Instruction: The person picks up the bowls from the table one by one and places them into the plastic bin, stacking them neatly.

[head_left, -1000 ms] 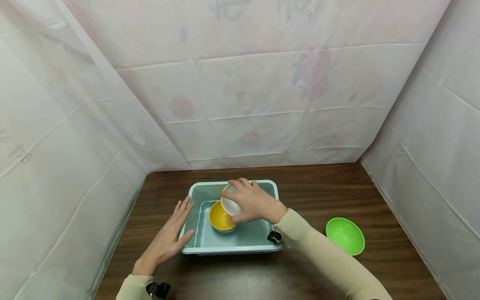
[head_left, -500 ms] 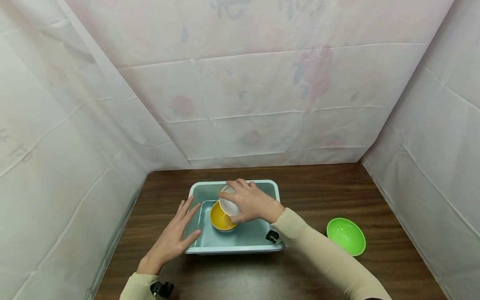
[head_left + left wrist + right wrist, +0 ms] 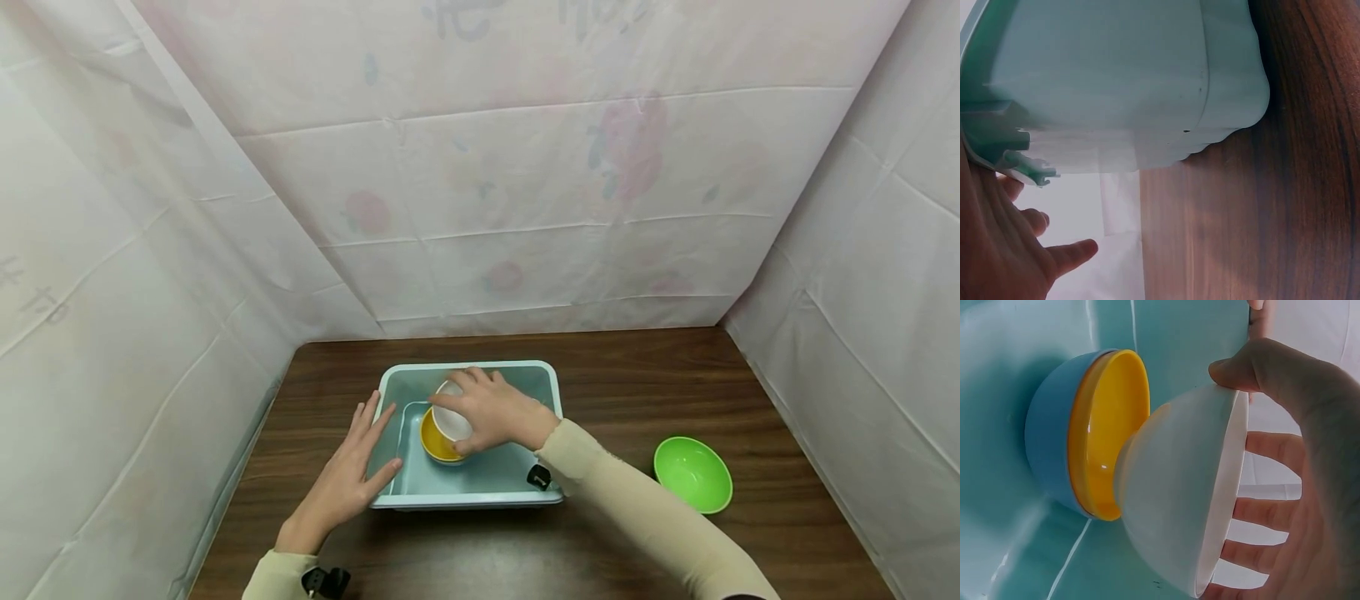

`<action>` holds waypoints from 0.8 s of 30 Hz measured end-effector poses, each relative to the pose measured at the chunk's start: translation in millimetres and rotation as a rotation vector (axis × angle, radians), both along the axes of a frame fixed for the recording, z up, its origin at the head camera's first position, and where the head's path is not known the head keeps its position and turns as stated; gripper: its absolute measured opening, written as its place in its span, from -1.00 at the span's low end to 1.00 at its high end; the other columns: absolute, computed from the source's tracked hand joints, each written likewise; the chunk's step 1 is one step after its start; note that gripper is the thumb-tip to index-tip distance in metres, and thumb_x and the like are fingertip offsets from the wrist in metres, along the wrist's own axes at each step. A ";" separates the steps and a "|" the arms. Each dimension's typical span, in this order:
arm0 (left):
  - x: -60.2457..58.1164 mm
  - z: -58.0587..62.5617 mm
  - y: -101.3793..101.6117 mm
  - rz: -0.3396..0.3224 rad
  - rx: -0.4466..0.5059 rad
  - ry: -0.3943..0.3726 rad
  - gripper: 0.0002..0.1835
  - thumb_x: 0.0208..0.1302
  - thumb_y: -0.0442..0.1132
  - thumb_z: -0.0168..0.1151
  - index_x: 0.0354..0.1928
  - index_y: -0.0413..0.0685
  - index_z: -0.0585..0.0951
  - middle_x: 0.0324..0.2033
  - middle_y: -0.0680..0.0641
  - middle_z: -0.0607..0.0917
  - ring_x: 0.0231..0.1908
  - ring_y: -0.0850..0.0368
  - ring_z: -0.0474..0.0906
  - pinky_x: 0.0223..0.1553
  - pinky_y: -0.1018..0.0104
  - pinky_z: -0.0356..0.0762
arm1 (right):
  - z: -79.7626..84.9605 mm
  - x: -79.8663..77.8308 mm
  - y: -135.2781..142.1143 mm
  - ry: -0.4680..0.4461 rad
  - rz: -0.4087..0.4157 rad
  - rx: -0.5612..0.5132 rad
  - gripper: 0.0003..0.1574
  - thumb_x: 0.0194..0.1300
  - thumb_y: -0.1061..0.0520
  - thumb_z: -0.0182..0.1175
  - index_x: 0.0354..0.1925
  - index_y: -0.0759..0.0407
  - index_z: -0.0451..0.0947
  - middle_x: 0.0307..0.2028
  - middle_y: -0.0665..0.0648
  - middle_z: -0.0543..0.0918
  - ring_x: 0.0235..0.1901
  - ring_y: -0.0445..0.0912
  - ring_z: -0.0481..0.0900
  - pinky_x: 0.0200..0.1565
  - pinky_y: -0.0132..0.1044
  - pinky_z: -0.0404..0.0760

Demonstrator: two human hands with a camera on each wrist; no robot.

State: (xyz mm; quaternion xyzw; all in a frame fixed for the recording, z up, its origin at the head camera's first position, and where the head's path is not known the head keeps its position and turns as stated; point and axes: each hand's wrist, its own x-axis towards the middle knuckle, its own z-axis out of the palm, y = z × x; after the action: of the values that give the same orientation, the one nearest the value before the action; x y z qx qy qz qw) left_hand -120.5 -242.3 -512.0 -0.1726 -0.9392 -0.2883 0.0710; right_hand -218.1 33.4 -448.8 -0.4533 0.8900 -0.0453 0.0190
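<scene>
My right hand grips a white bowl by its rim, thumb on one side and fingers across the other. The bowl's foot dips into the mouth of a yellow bowl, which is nested in a blue bowl. Both nested bowls stand on the floor of a pale blue-green basin. Over the basin's left rim lies my left hand, its fingers spread and straight. In the left wrist view, that hand's fingers show beside the basin's outer wall.
On the wooden table to the right sits a green bowl, upright, beyond my right forearm. White patterned sheets hang behind the table and along both sides.
My right hand has carried the white bowl slightly left and nearer, so it covers more of the yellow bowl. My left hand has shifted a little to the right.
</scene>
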 end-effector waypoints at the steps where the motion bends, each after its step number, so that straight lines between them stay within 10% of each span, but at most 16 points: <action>1: 0.3 -0.1 0.0 0.002 0.000 -0.001 -0.14 0.41 0.07 0.28 0.63 0.10 0.16 0.67 -0.03 -0.14 0.61 -0.37 -0.19 0.32 -0.59 0.15 | 0.0 0.3 -0.9 -0.002 0.003 -0.001 -0.07 0.19 -0.35 0.33 0.49 -0.30 0.36 0.46 0.17 0.35 0.33 0.15 0.38 0.11 0.20 0.59; 24: 0.6 -1.4 -1.8 -0.009 0.013 -0.012 -0.16 0.44 0.04 0.25 0.64 0.18 0.12 0.67 -0.06 -0.16 0.59 -0.46 -0.22 0.27 -0.64 0.14 | -21.3 -1.3 -21.5 0.042 0.051 0.132 -0.04 0.21 -0.43 0.32 0.51 -0.38 0.30 0.47 0.10 0.35 0.35 0.11 0.40 0.13 0.14 0.62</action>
State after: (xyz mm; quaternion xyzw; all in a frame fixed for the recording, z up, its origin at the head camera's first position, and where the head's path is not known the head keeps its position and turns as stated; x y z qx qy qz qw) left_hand -119.9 -244.1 -513.4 -0.1746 -0.9369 -0.2957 0.0650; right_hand -219.4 11.9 -470.0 -0.4746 0.8793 0.0234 0.0312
